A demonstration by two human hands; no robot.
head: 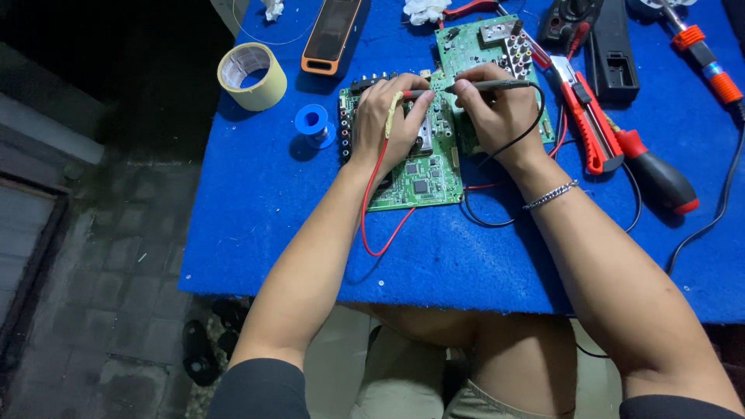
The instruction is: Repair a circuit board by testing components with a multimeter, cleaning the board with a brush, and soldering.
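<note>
While both hands meet over the green circuit board (423, 174) at upper centre, the left hand (386, 120) pinches a red probe (414, 95) and the right hand (497, 105) grips a black probe (497, 86), tips angled down onto its components; a solder spool (314, 124) lies just left.

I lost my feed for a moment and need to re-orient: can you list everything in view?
circuit board: 1, green, table centre
second circuit board: 1, green, behind the first
red probe: 1, in left hand
black probe: 1, in right hand
tape roll: 1, cream, left
solder spool: 1, blue, left
speaker: 1, black-orange, top
utility knife: 1, red, right
screwdriver: 1, red-black, right
table: 1, blue cover
left hand: 1, on board
right hand: 1, on board
</note>
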